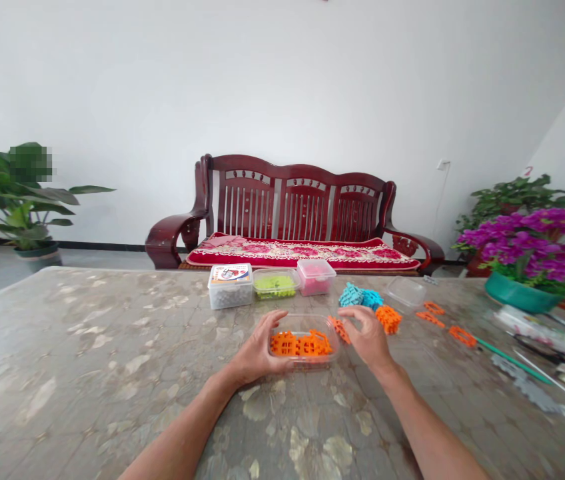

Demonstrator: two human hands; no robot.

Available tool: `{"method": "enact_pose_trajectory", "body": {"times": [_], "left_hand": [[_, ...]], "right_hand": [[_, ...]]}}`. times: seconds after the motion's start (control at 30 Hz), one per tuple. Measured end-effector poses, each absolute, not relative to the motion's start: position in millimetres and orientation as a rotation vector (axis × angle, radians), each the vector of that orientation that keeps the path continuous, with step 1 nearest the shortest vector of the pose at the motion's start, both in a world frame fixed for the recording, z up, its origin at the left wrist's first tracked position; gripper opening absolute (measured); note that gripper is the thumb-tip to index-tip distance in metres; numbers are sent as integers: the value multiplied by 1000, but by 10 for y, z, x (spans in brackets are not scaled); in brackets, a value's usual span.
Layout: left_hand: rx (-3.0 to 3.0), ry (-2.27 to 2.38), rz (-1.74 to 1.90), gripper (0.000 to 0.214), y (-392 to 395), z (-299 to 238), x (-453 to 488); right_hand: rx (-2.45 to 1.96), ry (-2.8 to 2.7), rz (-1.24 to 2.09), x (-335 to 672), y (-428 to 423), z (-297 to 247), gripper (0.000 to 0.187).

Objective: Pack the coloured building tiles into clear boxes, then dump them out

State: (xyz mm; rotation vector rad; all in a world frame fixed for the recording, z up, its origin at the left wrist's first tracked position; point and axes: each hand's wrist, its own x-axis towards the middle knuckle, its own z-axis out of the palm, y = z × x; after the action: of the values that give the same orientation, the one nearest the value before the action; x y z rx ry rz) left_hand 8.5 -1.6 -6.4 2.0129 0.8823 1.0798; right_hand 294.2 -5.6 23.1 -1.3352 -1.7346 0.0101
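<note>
My left hand [261,345] is wrapped around the left end of a clear plastic container [303,361], thumb in front and fingers behind. Inside lie several orange lattice-like plastic building pieces [301,344]. Just off the container's right side, my right hand [368,333] has its thumb and index finger curled at an orange plastic piece [338,329]; the fingers partly hide their contact with it. Behind that hand are a stack of orange pieces [389,320] and two blue clusters, a duller one [351,295] and a brighter one [372,299].
Along the table's far edge stand a lidded box of grey pieces [231,297], a tub of green pieces [276,285] and a box of pink ones [316,279]. Loose orange pieces [462,336], a clear lid [406,292], a green stick [512,360] and a flower pot [522,293] are rightward.
</note>
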Motion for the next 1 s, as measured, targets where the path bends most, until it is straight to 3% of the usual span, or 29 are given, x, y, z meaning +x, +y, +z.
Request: {"method": "enact_pose_trajectory", "body": {"times": [0.27, 0.5, 0.83, 1.0], "left_hand": [[2000, 898, 1087, 89, -11, -85, 80], [2015, 920, 1070, 89, -14, -69, 76], [2046, 898, 1100, 87, 10, -98, 77], [2047, 897, 1091, 87, 2, -92, 80]], "right_hand": [[-1889, -1374, -454, 3733, 57, 42, 50], [-2217, -1302, -291, 3965, 52, -51, 62], [-2147, -1273, -341, 3934, 54, -13, 53], [-1743, -1174, 50, 3762, 100, 73, 62]]}}
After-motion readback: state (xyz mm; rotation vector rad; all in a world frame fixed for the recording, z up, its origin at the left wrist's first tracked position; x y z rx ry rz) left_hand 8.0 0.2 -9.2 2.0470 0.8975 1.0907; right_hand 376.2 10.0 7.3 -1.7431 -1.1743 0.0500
